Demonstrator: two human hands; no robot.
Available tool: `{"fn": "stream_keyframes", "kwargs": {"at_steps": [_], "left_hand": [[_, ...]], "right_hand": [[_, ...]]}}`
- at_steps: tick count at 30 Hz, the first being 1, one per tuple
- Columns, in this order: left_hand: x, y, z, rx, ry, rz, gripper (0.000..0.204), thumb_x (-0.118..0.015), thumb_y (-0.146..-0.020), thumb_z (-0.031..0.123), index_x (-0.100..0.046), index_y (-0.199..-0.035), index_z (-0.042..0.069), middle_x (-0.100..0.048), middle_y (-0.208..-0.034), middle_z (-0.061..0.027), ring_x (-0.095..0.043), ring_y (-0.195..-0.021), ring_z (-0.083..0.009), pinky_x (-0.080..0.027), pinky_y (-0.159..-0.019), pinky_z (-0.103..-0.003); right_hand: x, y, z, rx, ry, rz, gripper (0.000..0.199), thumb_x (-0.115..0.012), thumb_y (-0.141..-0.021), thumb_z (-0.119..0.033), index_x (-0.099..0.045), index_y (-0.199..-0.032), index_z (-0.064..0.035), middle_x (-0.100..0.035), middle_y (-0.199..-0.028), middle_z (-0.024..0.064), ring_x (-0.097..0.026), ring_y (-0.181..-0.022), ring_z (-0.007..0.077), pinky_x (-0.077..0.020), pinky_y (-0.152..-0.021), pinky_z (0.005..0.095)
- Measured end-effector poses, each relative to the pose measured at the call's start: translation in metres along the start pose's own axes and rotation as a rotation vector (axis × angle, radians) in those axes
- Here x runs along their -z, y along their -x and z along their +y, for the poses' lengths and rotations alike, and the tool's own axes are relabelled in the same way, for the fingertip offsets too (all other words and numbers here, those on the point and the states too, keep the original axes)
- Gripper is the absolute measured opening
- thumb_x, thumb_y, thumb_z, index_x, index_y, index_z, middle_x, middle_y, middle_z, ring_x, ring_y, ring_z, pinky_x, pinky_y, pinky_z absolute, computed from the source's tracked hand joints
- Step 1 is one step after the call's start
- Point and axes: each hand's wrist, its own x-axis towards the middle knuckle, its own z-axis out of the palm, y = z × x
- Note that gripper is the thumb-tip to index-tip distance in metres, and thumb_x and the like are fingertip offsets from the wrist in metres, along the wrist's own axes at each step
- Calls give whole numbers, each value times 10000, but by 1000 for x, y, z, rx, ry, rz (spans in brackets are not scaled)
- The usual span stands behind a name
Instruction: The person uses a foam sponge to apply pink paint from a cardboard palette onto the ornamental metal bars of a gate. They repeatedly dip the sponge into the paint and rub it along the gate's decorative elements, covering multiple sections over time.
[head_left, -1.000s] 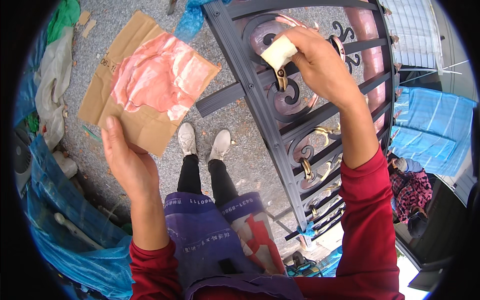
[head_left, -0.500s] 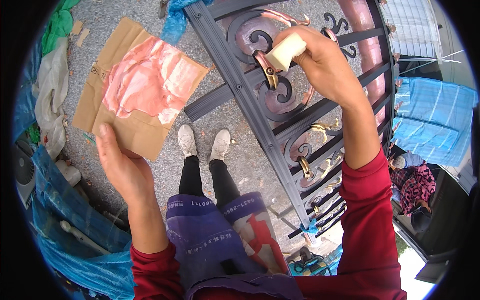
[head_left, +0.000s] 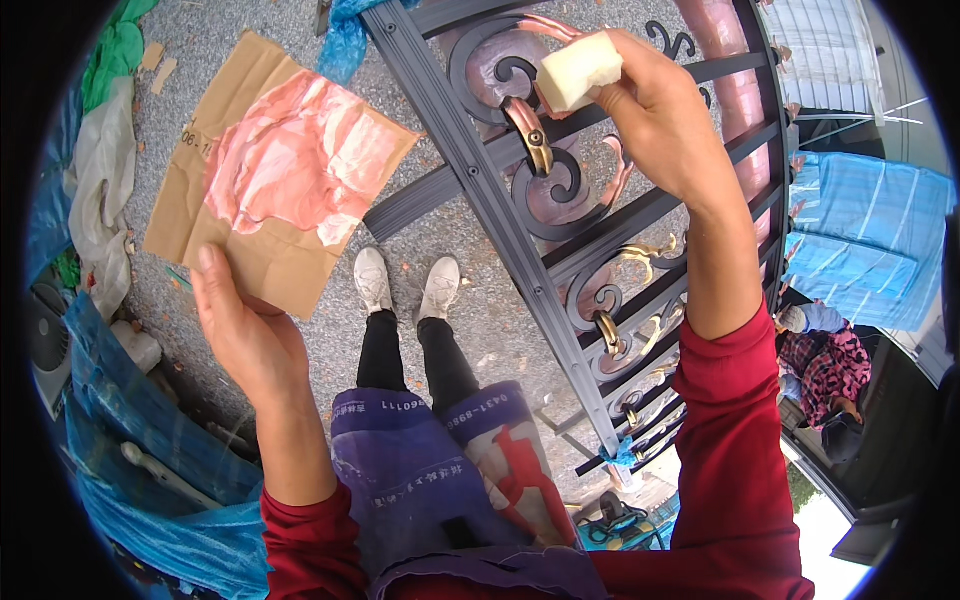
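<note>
My left hand (head_left: 248, 335) grips the lower edge of a piece of brown cardboard (head_left: 275, 268), thumb on top and fingers underneath. Wet pink paint (head_left: 290, 160) is smeared thickly across the cardboard. Between the thumb and fingers of my right hand (head_left: 655, 115) is a pale cream sponge block (head_left: 578, 72), pinkish along its lower edge. The sponge is over the scrollwork of a dark metal railing panel (head_left: 478, 172); whether it touches the metal cannot be made out. Just below it, a curved leaf ornament (head_left: 530, 135) shows pink-copper at its upper part and gold below.
Blue sheeting (head_left: 150, 470) and a fan (head_left: 50, 335) lie at the left, with pale plastic sacking (head_left: 103, 180) above. Another person in a pink-and-black top (head_left: 835, 370) crouches at the right, near a blue tarp (head_left: 870, 240). Tools with cables (head_left: 615, 525) lie beyond the panel's lower end.
My right hand has shifted slightly right and up with the sponge, which is turned so more of its pale face shows. The leaf ornament is more exposed. My left hand and the cardboard barely move.
</note>
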Motion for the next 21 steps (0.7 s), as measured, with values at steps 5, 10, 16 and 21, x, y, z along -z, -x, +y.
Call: {"fn": "stream_keyframes", "kwargs": {"at_steps": [5, 10, 16, 21], "left_hand": [[-4, 5, 0, 9, 13, -7, 450, -488, -1029, 292, -422, -1371, 8, -568, -1273, -97, -604, -1117, -167, -498, -941, -314], [0, 5, 2, -9, 8, -33, 474, -483, -1029, 304, -408, -1388, 2, -551, -1312, -107, -582, -1160, -174, -480, -966, -323], [-10, 14, 6, -8, 10, 2, 474, -478, -1031, 307, -407, -1388, 3, -547, -1316, -108, -585, -1158, -178, -487, -966, -322], [-7, 20, 4, 16, 67, -53, 436, -477, -1034, 276, -420, -1374, 9, -561, -1290, -103, -597, -1133, -168, -503, -939, -310]], "right_hand": [[-18, 4, 1, 81, 139, -36, 242, -545, -813, 57, -607, -1041, 6, -627, -1018, 174, -581, -1003, 380, -457, -900, 430], [-11, 13, -6, 32, 98, 7, 235, -560, -822, 73, -604, -1038, -9, -601, -957, 130, -596, -919, 298, -467, -817, 356], [-24, 15, -9, 141, 307, -83, 255, -574, -841, 70, -614, -1073, -29, -610, -957, 95, -600, -896, 243, -470, -794, 311], [6, 42, -30, -81, -67, 145, 270, -566, -853, 73, -616, -1106, -9, -632, -1051, 94, -613, -981, 210, -475, -854, 305]]}}
